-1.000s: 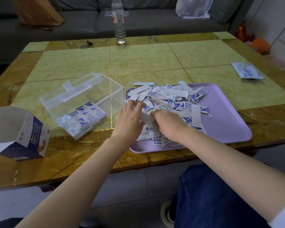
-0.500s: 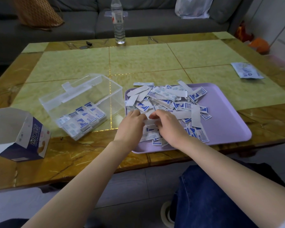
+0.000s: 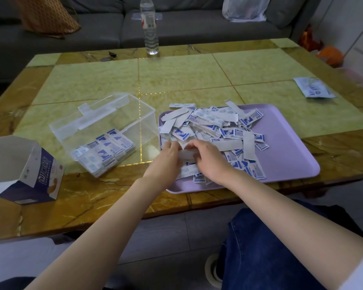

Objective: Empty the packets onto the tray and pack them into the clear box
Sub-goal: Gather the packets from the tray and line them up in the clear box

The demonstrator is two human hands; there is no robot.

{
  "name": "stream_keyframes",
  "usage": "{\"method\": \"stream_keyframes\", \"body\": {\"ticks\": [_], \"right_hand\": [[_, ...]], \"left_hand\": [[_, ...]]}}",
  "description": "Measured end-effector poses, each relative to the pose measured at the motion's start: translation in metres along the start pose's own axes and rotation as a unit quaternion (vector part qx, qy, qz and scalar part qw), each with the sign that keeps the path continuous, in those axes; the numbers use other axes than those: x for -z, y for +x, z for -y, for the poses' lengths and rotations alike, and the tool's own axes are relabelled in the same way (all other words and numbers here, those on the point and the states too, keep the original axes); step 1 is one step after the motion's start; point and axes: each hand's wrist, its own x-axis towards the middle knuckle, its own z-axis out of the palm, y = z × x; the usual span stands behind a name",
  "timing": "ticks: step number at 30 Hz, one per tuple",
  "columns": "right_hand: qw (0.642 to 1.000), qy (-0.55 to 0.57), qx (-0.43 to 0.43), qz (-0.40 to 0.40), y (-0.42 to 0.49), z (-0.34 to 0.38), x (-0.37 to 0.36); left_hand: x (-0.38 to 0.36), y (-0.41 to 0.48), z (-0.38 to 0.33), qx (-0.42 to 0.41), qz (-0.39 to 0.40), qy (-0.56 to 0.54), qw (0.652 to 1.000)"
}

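both hands are working at the near edge of the tray (image 3: pixel 291 155). the left hand (image 3: pixel 168 160) and the right hand (image 3: pixel 210 162) are meeting almost knuckle to knuckle, fingers curling in and pinching a small bundle (image 3: pixel 187 153) of packets between them, one hand at each end. these packets are looking light, thin and floppy, with slick wrappers, so a stack is likely to slide apart unless it is being squeezed flat across its faces; taking hold at the short ends and squaring them there seems safest. under and just beyond the right hand, the loose pile (image 3: pixel 214 126) is lying tangled, spreading away from the fingers toward the tray's far side. to the left of the left hand, near but not touching it, the clear box (image 3: pixel 113 120) is sitting open, with a packed row (image 3: pixel 105 151) lying at its nearer end. farther left an opened carton (image 3: pixel 29 172) is sitting, and far beyond the hands a bottle (image 3: pixel 149 28) is standing.
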Motion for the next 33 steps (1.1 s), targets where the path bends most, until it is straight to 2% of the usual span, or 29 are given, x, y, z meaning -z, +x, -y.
{"method": "stream_keyframes", "body": {"ticks": [2,6,10,14,18,25,30,33], "right_hand": [[1.0,-0.015,0.013,0.003,-0.001,-0.004,0.001],[0.993,0.037,0.052,-0.095,-0.004,-0.004,0.002],[0.997,-0.057,0.046,-0.037,-0.003,-0.013,0.004],[0.997,-0.04,0.048,-0.051,-0.006,-0.013,0.005],[0.995,-0.075,0.057,-0.009,-0.006,-0.012,0.003],[0.994,-0.08,0.073,-0.023,-0.003,0.0,0.018],[0.989,-0.096,0.107,-0.023,-0.008,0.016,0.03],[0.992,-0.067,0.107,0.011,-0.012,0.034,0.036]], "left_hand": [[-0.001,0.0,0.002,-0.017,-0.019,0.01,1.0],[0.002,0.0,-0.002,-0.036,-0.144,-0.089,0.985],[-0.003,-0.004,0.005,-0.031,-0.088,-0.003,0.996],[-0.009,-0.005,0.002,-0.044,-0.037,0.152,0.987],[-0.014,-0.004,-0.003,-0.018,-0.03,0.214,0.976],[-0.005,-0.009,-0.006,-0.021,-0.017,0.179,0.983],[0.013,-0.017,-0.001,-0.054,-0.057,0.111,0.991],[0.029,-0.022,0.006,-0.071,-0.087,0.082,0.99]]}}
